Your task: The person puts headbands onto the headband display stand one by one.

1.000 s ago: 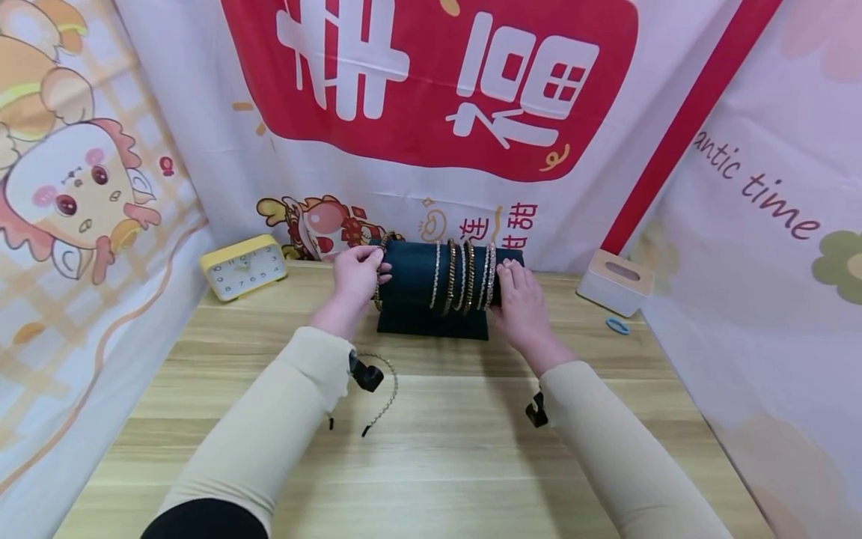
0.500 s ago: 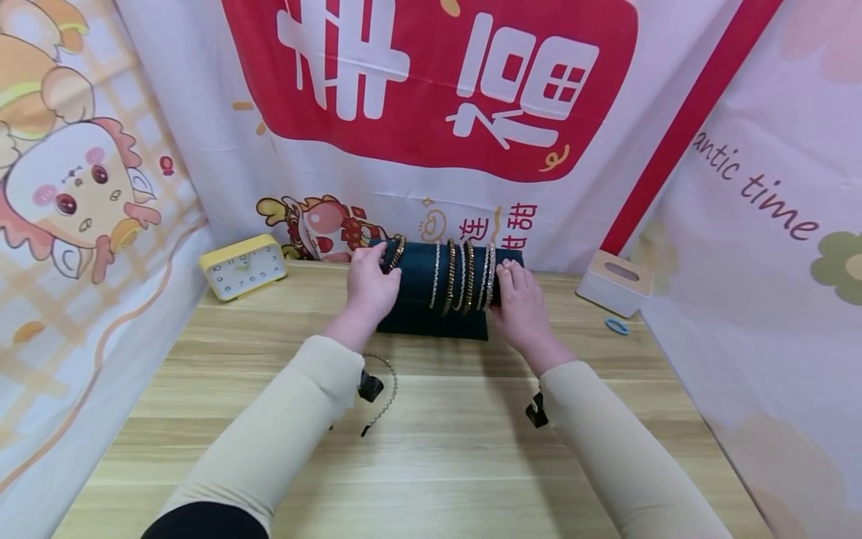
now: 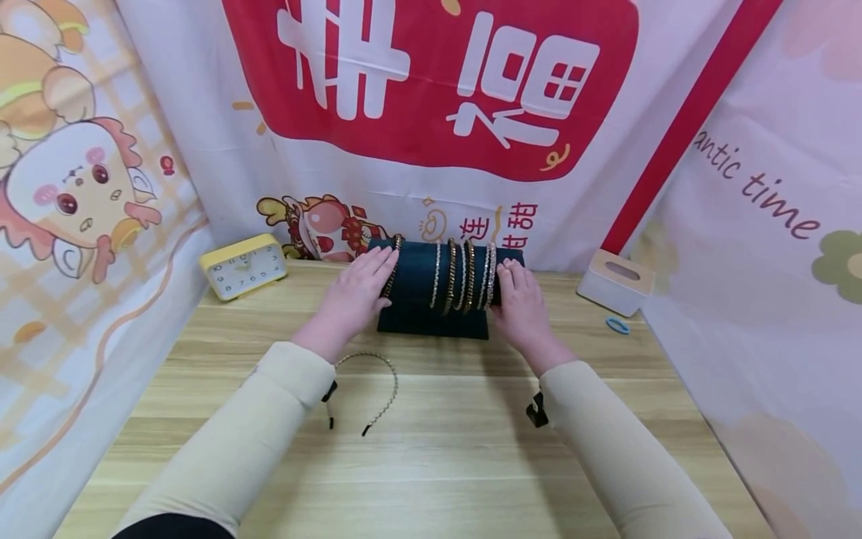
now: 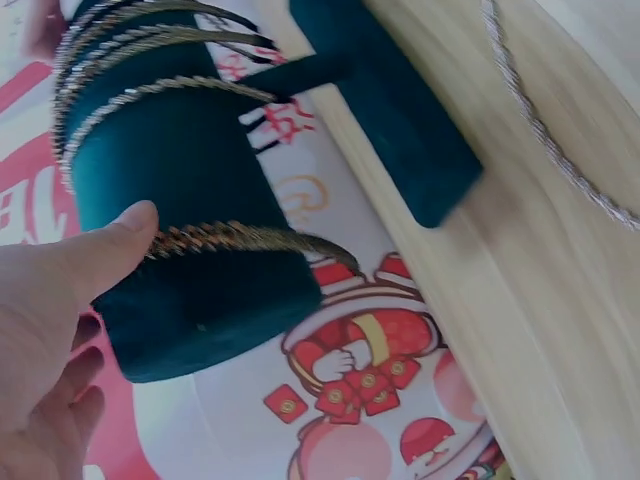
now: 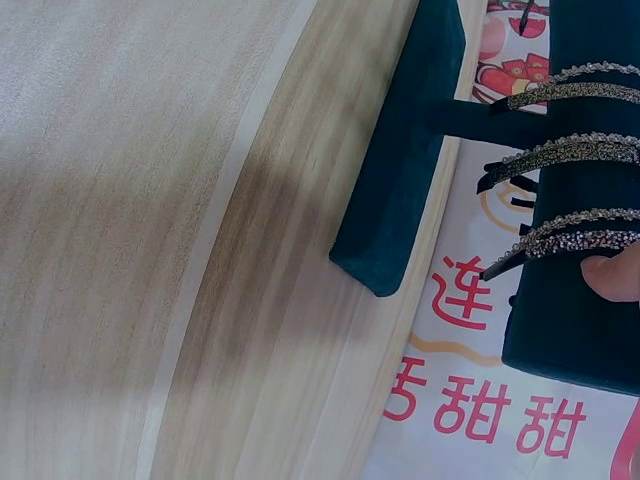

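A dark green velvet headband stand (image 3: pixel 417 277) is on the table, its padded roll lying sideways above a flat base (image 3: pixel 431 326). Around the roll's right half sit several beaded headbands (image 3: pixel 451 277). One dark gold headband (image 4: pixel 220 238) circles the left end. My left hand (image 3: pixel 357 292) lies at that end, fingers extended over the roll; in the left wrist view its thumb (image 4: pixel 135 218) touches this headband. My right hand (image 3: pixel 521 303) grips the roll's right end, its thumb (image 5: pixel 612 275) beside the outermost sparkling headband.
A loose twisted headband (image 3: pixel 393 382) lies on the table near my left sleeve. At the back left stands a yellow alarm clock (image 3: pixel 244 268). A tissue box (image 3: pixel 616 283) and a small blue ring (image 3: pixel 617 326) are on the right. Printed cloth hangs behind.
My left hand turned the left headband more upright on the roll, shifted inward, then drew back left with its fingers straightened. The right hand stayed on the roll's right end.
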`<state>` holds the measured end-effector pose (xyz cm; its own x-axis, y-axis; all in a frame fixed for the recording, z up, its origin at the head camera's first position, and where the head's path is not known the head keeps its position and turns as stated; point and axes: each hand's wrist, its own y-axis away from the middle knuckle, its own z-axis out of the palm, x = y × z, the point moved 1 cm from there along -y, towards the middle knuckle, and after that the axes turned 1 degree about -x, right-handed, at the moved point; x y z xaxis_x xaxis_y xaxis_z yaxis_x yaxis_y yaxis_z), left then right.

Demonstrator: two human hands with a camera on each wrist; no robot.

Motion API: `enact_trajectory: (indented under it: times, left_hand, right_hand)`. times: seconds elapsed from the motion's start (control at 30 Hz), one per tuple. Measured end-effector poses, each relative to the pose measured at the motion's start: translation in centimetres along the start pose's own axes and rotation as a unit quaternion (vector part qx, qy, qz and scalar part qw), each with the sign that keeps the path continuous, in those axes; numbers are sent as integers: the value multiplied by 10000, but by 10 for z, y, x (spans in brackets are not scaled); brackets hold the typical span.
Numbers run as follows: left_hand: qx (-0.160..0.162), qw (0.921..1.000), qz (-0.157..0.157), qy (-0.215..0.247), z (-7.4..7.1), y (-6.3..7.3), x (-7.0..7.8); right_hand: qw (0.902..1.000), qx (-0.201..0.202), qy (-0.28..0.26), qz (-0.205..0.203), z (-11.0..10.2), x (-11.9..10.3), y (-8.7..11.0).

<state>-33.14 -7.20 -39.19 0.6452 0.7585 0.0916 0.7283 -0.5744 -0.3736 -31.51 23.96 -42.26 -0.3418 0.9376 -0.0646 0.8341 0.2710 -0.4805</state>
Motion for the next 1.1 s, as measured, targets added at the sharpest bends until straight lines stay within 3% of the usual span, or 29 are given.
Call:
enact_trajectory:
  times: [0.23, 0.57, 0.73, 0.83, 0.93, 1.03, 1.1]
  left_hand:
    - [93, 9997, 68, -223, 7, -5, 0]
    - [410, 9990, 3, -194, 18, -28, 23]
    - [358, 9991, -75, -228, 20, -35, 29]
    - [425, 9989, -158, -111, 18, -30, 29]
    - [899, 9956, -85, 261, 15, -18, 22]
    - [1546, 9847, -138, 787, 11, 0, 12]
    - [1730, 9775, -478, 1107, 11, 16, 2]
  right_hand:
    - [9999, 100, 42, -94, 0, 3, 1]
    - [9997, 69, 153, -164, 0, 3, 1]
    - [9999, -13, 113, -72, -1, 1, 0]
    - [9999, -50, 97, -46, -1, 0, 0]
    - [10000, -60, 58, -18, -1, -1, 0]
    - [10000, -72, 38, 26, -1, 0, 0]
    - [9999, -102, 45, 63, 0, 1, 1]
